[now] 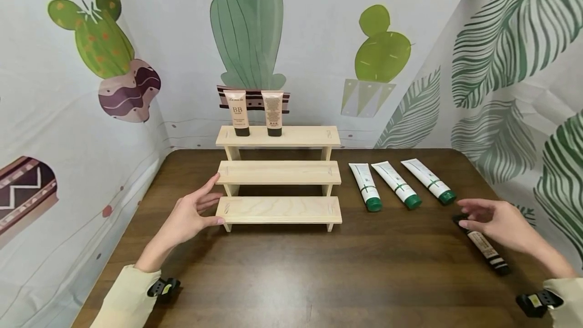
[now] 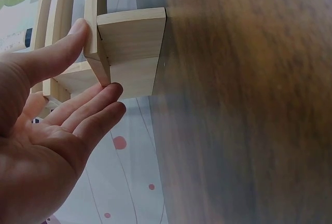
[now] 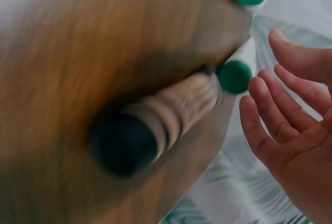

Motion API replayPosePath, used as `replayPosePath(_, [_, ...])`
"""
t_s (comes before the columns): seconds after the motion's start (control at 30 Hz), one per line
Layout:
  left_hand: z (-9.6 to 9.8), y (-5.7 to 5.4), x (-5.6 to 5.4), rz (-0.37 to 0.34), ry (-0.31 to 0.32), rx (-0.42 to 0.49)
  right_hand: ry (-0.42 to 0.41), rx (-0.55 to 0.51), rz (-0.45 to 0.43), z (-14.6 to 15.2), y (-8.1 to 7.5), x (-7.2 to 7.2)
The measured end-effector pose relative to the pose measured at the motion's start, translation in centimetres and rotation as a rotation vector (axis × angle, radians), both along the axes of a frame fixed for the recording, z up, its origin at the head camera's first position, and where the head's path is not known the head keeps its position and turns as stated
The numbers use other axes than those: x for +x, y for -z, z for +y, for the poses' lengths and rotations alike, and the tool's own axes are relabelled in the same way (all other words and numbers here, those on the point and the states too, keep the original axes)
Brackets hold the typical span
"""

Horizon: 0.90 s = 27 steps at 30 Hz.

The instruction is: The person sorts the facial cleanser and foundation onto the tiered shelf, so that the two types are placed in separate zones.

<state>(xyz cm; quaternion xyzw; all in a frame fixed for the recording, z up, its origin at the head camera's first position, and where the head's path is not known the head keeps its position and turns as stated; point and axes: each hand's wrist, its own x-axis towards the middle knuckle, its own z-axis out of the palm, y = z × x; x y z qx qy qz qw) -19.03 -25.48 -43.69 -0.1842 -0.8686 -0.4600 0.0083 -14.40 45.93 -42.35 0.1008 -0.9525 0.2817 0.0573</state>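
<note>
My left hand (image 1: 189, 216) touches the left end of a three-step wooden display stand (image 1: 279, 210). In the left wrist view its thumb (image 2: 72, 40) lies at a board's edge and its straight fingers (image 2: 98, 112) meet the board's corner. At the right, my right hand (image 1: 505, 224) hovers over the upper end of a dark tube (image 1: 482, 245) with a pale label and black cap. The right wrist view shows that tube (image 3: 181, 102) blurred, lying apart from the loosely spread fingers (image 3: 277, 107). Nothing is in the right palm.
Two beige BB cream tubes (image 1: 237, 113) stand on their black caps on the top step. Right of the stand, three white tubes with green caps (image 1: 366, 186) lie on the brown table (image 1: 282, 277). A cactus-print cloth (image 1: 319, 39) hangs behind.
</note>
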Motion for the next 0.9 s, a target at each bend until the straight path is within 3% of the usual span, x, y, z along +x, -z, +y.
replayPosePath(0.47, [0.0, 0.0, 0.0, 0.005, 0.006, -0.002, 0.094, 0.057, -0.189, 3.8, 1.6, 1.6])
replayPosePath(0.9, [0.0, 0.0, 0.1, -0.002, 0.009, 0.016, -0.081, -0.084, -0.301, 3.8, 1.9, 1.0])
